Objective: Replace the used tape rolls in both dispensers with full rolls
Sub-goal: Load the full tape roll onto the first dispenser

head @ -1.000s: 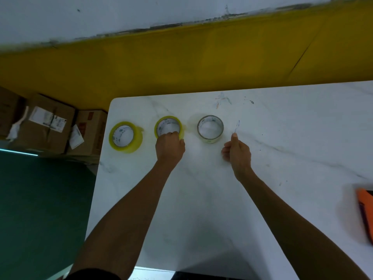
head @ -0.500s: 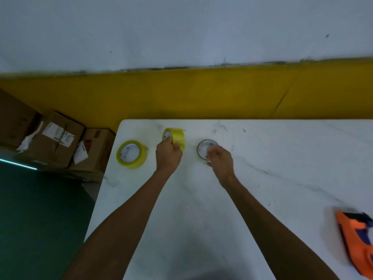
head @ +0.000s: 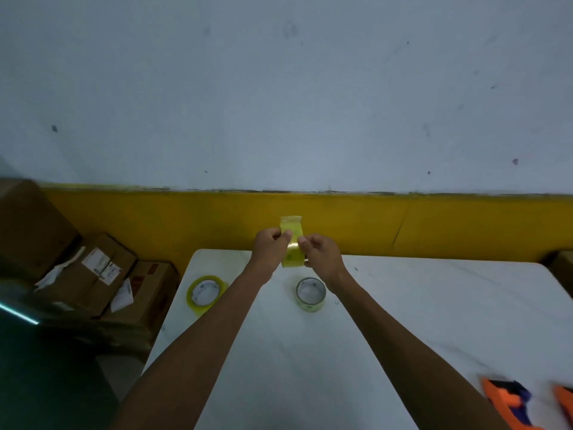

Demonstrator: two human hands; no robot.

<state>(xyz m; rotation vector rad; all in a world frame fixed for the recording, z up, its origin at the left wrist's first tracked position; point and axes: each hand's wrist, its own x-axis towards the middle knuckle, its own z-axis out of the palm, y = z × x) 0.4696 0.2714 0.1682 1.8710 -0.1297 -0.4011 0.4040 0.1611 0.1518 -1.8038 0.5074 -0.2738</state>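
Observation:
A full yellow tape roll (head: 292, 243) is held up on edge above the far side of the white table (head: 403, 321). My left hand (head: 269, 248) grips its left side and my right hand (head: 322, 254) pinches its right side. A second full yellow roll (head: 204, 293) lies flat near the table's left edge. A thin, nearly used roll (head: 310, 293) lies flat below my right hand. An orange and purple tape dispenser (head: 508, 405) rests at the near right, and part of another orange dispenser (head: 565, 405) shows at the frame's right edge.
Cardboard boxes (head: 102, 274) with labels are stacked on the floor left of the table. A yellow band (head: 434, 221) runs along the wall behind the table. Another box corner (head: 562, 268) shows at the far right.
My left hand lifted the middle full roll off the table. My right hand left the thin roll and came up to hold the lifted roll. The camera tilted upward.

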